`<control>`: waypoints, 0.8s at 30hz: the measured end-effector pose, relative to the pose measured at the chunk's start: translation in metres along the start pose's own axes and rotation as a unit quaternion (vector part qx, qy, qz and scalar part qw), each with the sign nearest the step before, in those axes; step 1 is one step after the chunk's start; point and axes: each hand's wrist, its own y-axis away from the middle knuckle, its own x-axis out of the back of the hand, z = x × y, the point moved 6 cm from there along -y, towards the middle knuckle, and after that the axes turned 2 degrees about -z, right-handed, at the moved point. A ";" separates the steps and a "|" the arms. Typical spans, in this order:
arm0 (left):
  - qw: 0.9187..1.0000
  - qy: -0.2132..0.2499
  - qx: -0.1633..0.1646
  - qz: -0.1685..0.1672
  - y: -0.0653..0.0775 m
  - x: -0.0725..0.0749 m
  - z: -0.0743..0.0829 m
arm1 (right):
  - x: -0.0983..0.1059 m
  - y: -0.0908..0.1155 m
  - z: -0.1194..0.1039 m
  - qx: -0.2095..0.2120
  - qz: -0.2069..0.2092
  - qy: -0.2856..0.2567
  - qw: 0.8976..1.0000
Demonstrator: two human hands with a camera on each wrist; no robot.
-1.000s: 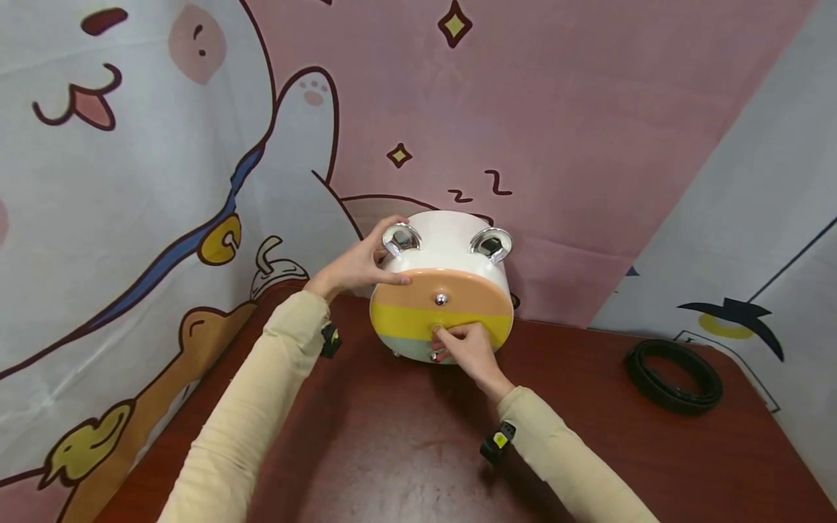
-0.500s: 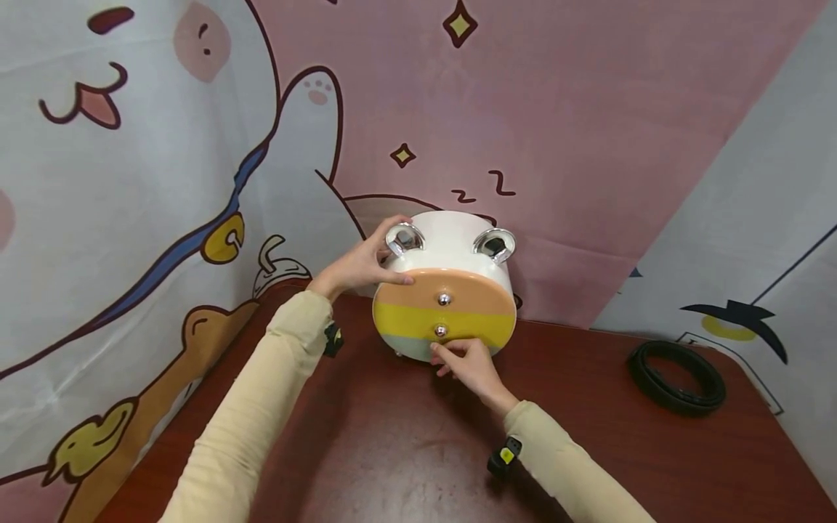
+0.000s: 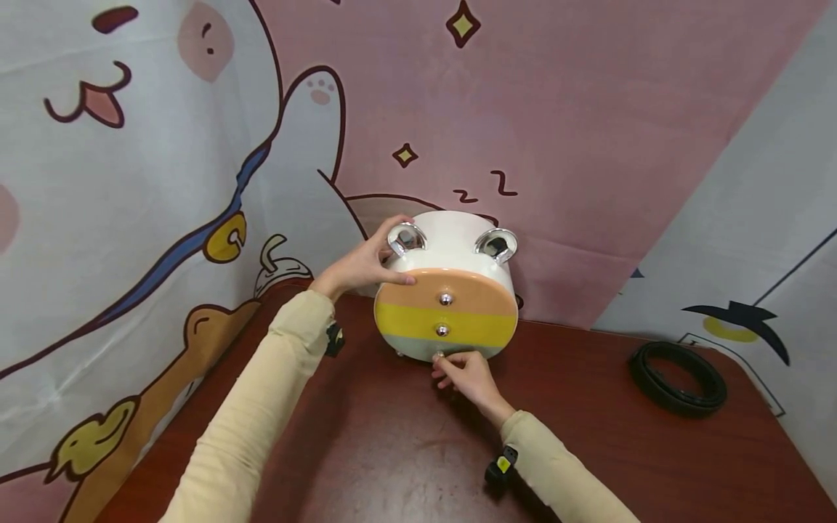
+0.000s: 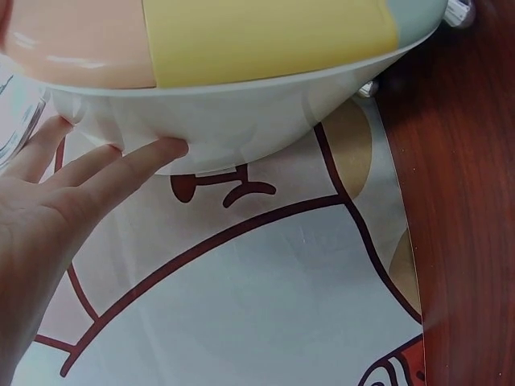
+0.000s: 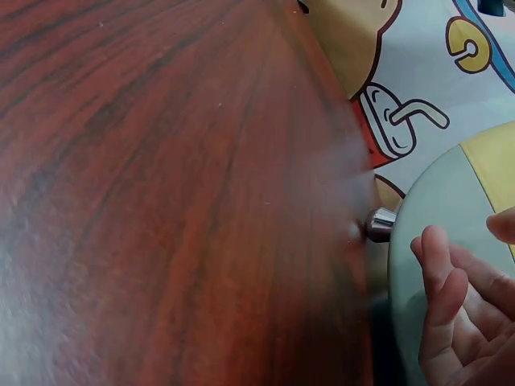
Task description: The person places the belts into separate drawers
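A small white drawer box [image 3: 451,250] stands on the table, its oval front striped orange, yellow and pale green. A silver knob sits on each of the orange [image 3: 480,290] and yellow [image 3: 477,329] drawers. My left hand [image 3: 360,267] grips the box's upper left, thumb over the orange front and fingers spread along the white side [image 4: 233,129]. At the pale green bottom drawer [image 5: 430,193], my right hand [image 3: 469,376] pinches the lowest knob between thumb and forefinger; its other fingers are loosely bent. The drawer fronts look flush.
Two silver cup-like ears [image 3: 497,245] stick out of the box's top, and short silver feet [image 5: 380,225] hold it up. A coiled black belt-like strap [image 3: 678,379] lies on the right of the brown table [image 3: 392,450]. A printed cartoon cloth [image 3: 556,145] hangs behind.
My right hand has moved down from the yellow drawer's knob to the bottom knob, uncovering the yellow drawer's knob. The left hand has kept its grip on the box.
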 end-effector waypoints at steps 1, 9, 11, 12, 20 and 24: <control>1.000 0.001 0.000 0.000 0.000 0.000 0.000 | -0.001 0.000 0.002 -0.004 0.002 -0.002 1.000; 1.000 -0.006 0.010 0.010 0.002 0.003 -0.001 | -0.009 0.000 0.015 -0.024 0.013 -0.025 0.999; 1.000 -0.005 0.011 0.008 0.002 0.003 -0.001 | -0.011 0.000 0.019 -0.031 0.015 -0.038 0.999; 1.000 -0.005 0.012 0.008 0.002 0.003 -0.001 | -0.012 0.000 0.020 -0.034 0.016 -0.046 0.998; 1.000 -0.016 0.011 0.007 0.002 0.002 0.000 | -0.019 -0.005 0.030 -0.060 0.023 -0.089 0.994; 1.000 -0.023 0.017 0.008 0.002 0.001 0.000 | -0.019 -0.005 0.032 -0.063 0.040 -0.107 0.991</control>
